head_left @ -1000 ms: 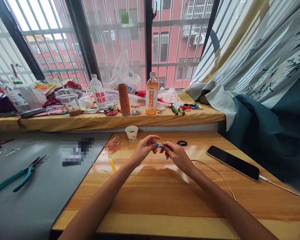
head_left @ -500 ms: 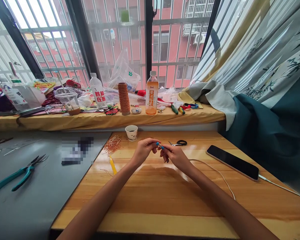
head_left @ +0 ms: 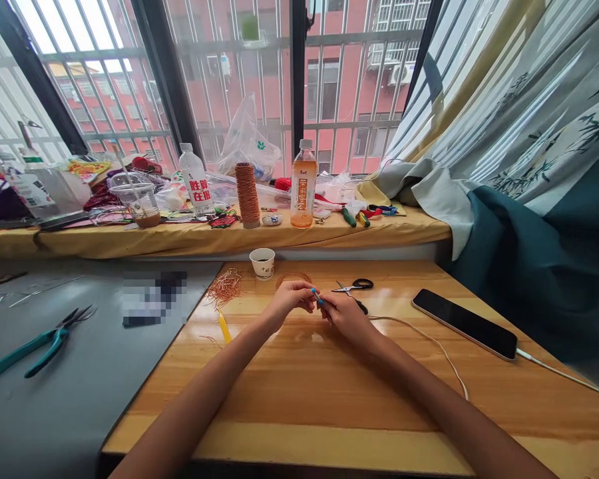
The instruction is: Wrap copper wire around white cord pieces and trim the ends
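My left hand (head_left: 290,301) and my right hand (head_left: 347,318) meet above the middle of the wooden table (head_left: 299,392). Both are closed, thumbs and fingertips pinched close together. Bright blue shows at the tips of both; whatever lies between them is too small to make out. Just behind my left hand is a loose ring of thin copper-brown cord (head_left: 299,275). Black-handled scissors (head_left: 362,284) lie open beyond my right hand, which partly covers them. To the left sit a heap of orange-brown cord snippets (head_left: 225,287) and a yellow tool (head_left: 224,326), its kind unclear.
A paper cup (head_left: 262,265) with dark contents stands behind my hands. On the right lies a phone (head_left: 472,324) with a white cable (head_left: 436,342). Teal-handled pliers (head_left: 50,346) rest on the grey mat (head_left: 80,419). The sill holds a cord spool (head_left: 247,196) and a tea bottle (head_left: 303,189).
My hands have shifted slightly, with the right lower and turned more palm-down. More of the scissors and the cord ring now shows. Nothing else has visibly moved.
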The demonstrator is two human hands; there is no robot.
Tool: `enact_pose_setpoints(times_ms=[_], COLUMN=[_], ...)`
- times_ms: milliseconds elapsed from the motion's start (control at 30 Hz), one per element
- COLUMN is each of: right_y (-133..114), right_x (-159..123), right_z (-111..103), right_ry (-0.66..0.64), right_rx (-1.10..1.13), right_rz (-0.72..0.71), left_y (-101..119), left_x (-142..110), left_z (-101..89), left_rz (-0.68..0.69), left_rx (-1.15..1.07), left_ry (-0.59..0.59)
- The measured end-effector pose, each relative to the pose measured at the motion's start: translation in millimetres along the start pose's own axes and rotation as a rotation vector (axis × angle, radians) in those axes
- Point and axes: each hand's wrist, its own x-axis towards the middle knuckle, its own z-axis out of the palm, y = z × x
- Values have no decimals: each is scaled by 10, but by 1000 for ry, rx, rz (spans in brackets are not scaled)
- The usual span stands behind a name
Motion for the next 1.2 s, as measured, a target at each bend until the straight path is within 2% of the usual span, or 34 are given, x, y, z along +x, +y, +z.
enact_pose_setpoints(times_ms=[67, 167, 300, 367, 433, 567, 667, 800, 933, 1067, 1200], right_y=[3, 8, 59, 107, 161, 241, 244, 230, 309, 414, 368], right_x=[-11, -21, -7, -1, -4, -43, -68, -71, -76, -86, -71], right_z=[30, 43, 43, 55, 72, 87, 77, 106, 194, 229, 172], right_ry=[31, 34, 12, 21, 42, 69, 31, -19, -1, 10, -51], right_rx=[-23, 12, 184, 211, 124, -183, -344, -385, -327, -294, -210], right_rz=[4, 4, 49, 64, 46, -49, -121, -138, -155, -149, -137], left_y=[-27, -80, -110, -111, -119, -164, -203, -238, -250, -270, -320], left_x=[23, 53, 63, 46, 11, -89, -131, -130, -120, -113, -127], left_z=[-6, -27, -60, -62, -50, -9, 13, 10, -13, -33, -86], left_rz=[29, 159, 299, 353, 444, 619, 662, 628, 574, 585, 518], left_rx=[141, 327, 401, 508, 756, 1416, 1683, 1748, 1713, 1638, 1489], left_ry=[16, 25, -42, -64, -48, -46, -27, 23, 55, 1, 36])
